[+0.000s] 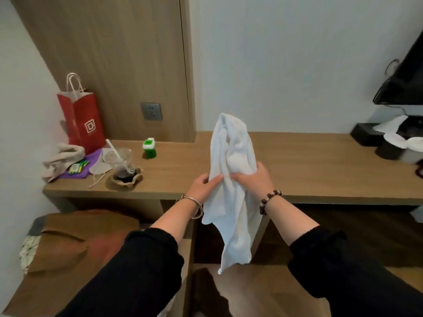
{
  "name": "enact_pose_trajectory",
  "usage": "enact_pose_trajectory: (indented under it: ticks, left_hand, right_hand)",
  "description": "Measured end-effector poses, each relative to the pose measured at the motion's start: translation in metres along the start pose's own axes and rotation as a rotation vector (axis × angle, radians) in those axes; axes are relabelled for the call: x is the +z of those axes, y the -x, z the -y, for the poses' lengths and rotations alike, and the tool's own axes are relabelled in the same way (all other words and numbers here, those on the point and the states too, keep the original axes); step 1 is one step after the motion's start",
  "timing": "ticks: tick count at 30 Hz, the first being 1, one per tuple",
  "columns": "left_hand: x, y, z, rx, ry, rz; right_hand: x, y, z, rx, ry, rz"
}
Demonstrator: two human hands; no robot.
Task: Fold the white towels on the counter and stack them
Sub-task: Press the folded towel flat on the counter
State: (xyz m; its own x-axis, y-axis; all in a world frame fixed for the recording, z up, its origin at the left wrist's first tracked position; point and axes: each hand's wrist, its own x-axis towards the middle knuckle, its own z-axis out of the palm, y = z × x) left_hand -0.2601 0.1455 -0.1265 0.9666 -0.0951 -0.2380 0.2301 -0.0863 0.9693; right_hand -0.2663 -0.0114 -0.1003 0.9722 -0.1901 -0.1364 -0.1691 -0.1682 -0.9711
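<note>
Both hands — left hand (203, 184), right hand (254, 177) — pinch white towel (231, 179) mid-length, frame centre; its long axis hangs vertical above counter (320, 165).

— What stands behind your surface (320, 165)?
— You face a plain white wall (297, 53). To your left of it rises a tall wood panel (114, 53), with a grey socket (151, 111) set low in it.
— And on your right?
— A black television (407, 81), above the surface's far end.
— Below?
— Dark floor (366, 227) under the surface, and a lower wooden bench (27, 291) at your left. The light around you is soft and even.
</note>
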Motion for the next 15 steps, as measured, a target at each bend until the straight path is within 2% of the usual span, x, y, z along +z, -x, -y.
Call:
enact_pose_trajectory:
  ticks: [3, 6, 15]
  left_hand:
    - [0.005, -0.050, -0.012, 0.006, -0.007, 0.140]
    - [0.014, -0.095, -0.025, 0.039, -0.138, 0.263]
    - [0.107, -0.199, -0.056, 0.220, -0.438, 0.137]
  right_hand:
    - [-0.008, -0.041, 0.008, 0.039, -0.026, -0.089]
    - [-0.025, -0.076, 0.012, 0.049, -0.052, -0.162]
    - [-0.124, -0.164, -0.004, 0.060, -0.018, -0.150]
